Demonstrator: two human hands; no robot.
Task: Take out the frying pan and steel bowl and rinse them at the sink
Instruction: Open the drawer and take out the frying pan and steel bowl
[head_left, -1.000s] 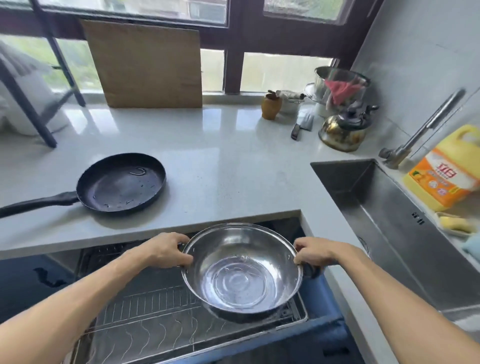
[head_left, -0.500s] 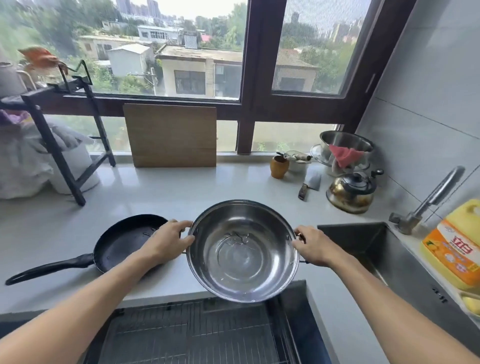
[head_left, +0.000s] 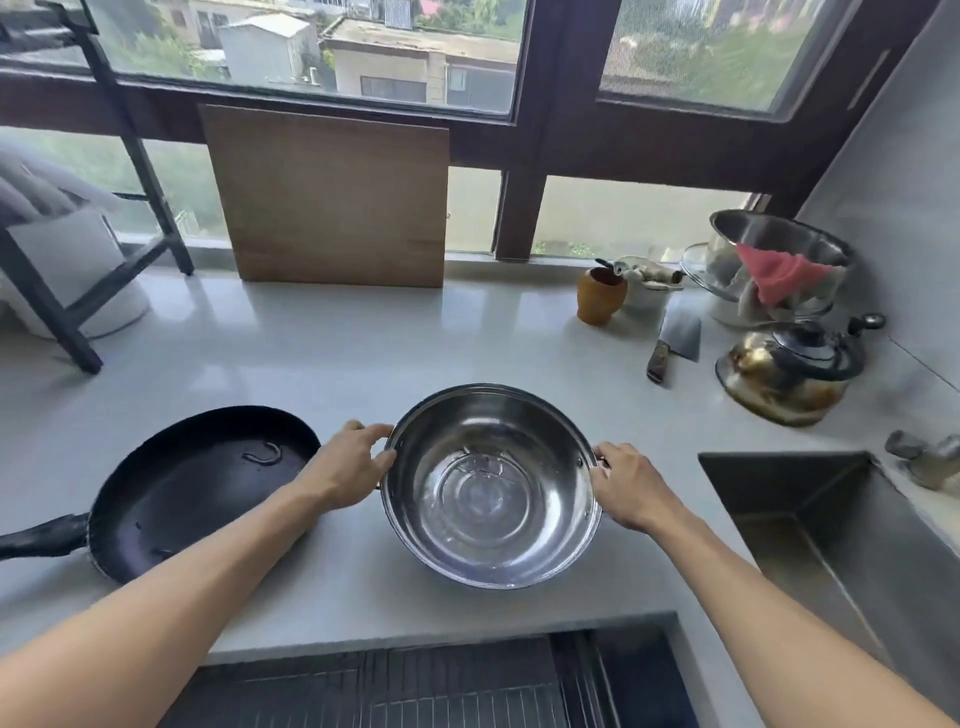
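Observation:
The steel bowl (head_left: 493, 486) is upright over the white counter (head_left: 332, 358), near its front edge. My left hand (head_left: 350, 465) grips its left rim handle and my right hand (head_left: 626, 486) grips the right one. Whether the bowl rests on the counter or hovers just above it, I cannot tell. The black frying pan (head_left: 200, 488) lies flat on the counter just left of the bowl, handle pointing left out of the frame. The steel sink (head_left: 831, 525) sits at the right, with the base of its tap (head_left: 922, 460) behind it.
An open drawer with a wire rack (head_left: 415, 686) lies below the counter edge. A wooden board (head_left: 332, 197) leans on the window. A kettle (head_left: 789, 371), cleaver (head_left: 675, 343), brown cup (head_left: 600, 296) and a pot with a red cloth (head_left: 774, 265) crowd the back right. A black rack (head_left: 78, 218) stands at the left.
Both hands have lifted the bowl up out of the drawer and carried it forward over the counter, next to the pan. The view has risen and tilted with it.

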